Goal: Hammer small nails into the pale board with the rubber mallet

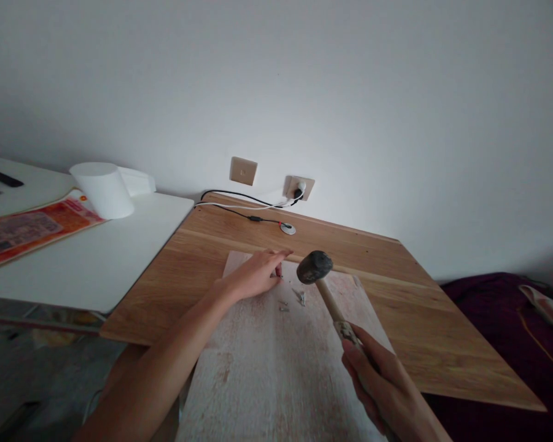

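My right hand (pixel 375 377) is wrapped round the wooden handle of a rubber mallet (pixel 316 267), whose black head is raised at the far part of a whitish wooden board (pixel 258 368). Left of the mallet head, my left hand (pixel 258 273) rests on the board with thumb and fingers pinched together and one finger stretched out. Something small and greyish shows at its fingertips, too small to name. Several small metal fasteners, apparently screws (pixel 301 298), lie loose on the board between my two hands.
The board lies on a brown wooden tabletop (pixel 442 331) against the wall. Cables (pixel 239 195) run from a wall socket (pixel 300 187) along the back edge. On a white table (pixel 133 245) at left stand a white paper roll (pixel 104 190) and an orange-red packet (pixel 37 230). Dark purple fabric (pixel 493 319) lies at right.
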### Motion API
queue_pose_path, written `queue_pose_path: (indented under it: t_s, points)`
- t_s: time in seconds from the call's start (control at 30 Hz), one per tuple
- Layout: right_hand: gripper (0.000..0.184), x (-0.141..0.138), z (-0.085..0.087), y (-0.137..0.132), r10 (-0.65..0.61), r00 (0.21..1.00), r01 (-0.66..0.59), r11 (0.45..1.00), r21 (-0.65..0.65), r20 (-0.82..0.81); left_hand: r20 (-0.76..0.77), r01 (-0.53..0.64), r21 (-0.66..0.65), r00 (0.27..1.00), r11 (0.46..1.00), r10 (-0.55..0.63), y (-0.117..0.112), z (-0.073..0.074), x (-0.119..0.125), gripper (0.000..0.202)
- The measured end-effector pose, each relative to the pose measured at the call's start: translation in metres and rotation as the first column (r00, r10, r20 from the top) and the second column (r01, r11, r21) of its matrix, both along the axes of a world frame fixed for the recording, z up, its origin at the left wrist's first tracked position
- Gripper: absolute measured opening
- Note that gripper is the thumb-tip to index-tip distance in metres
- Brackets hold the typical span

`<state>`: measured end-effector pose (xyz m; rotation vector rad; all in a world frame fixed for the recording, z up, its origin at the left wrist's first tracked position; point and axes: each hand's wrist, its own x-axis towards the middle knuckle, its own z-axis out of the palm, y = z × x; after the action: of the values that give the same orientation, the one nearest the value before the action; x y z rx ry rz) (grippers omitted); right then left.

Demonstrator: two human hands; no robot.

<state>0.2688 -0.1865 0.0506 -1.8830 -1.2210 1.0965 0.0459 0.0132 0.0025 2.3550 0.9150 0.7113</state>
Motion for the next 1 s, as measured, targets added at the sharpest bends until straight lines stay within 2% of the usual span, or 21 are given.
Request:
queue_pose_path:
  t_s: [0.13,0.33,0.47,0.6,0.67,0.77,0.9,1.0]
  points:
    - [0.067,0.015,-0.012,-0.004,-0.029,0.999,0.029,1.000,-0.003,0.021,0.032,0.001,0.000,1.000,1.000,-0.001,0.002,-0.004,0.001,0.073]
    - [0.058,0.018,-0.026,-0.002,0.004,1.000,-0.004,0.999,-0.033,0.006,0.029,0.026,-0.008,0.999,1.000,-0.026,0.001,-0.001,0.001,0.074]
    - [0.058,0.007,-0.012,-0.001,0.017,1.000,-0.017,1.000,-0.017,-0.004,0.040,0.040,-0.067,0.999,0.997,-0.037,0.000,0.003,0.001,0.069]
    - [0.058,-0.010,0.008,0.004,0.055,0.998,-0.055,0.998,0.020,-0.017,0.052,0.073,-0.077,0.996,0.994,-0.069,-0.001,0.005,-0.001,0.080]
    - [0.057,-0.016,0.011,0.009,0.101,0.995,-0.101,0.995,0.015,-0.013,0.046,0.084,-0.039,0.996,0.996,-0.082,-0.002,0.005,-0.002,0.089]
    - [0.057,-0.021,0.007,0.013,0.153,0.988,-0.154,0.988,-0.014,-0.032,-0.002,0.073,-0.016,0.997,0.997,-0.073,-0.002,0.003,-0.004,0.103]
    - [0.055,-0.015,-0.002,0.007,0.055,0.998,-0.054,0.998,0.018,-0.031,-0.043,0.066,-0.046,0.997,0.997,-0.068,-0.002,0.001,-0.005,0.106]
    - [0.057,-0.002,-0.008,-0.003,-0.055,0.998,0.056,0.998,0.031,-0.039,-0.015,0.061,-0.019,0.998,0.998,-0.061,-0.003,0.001,-0.005,0.094]
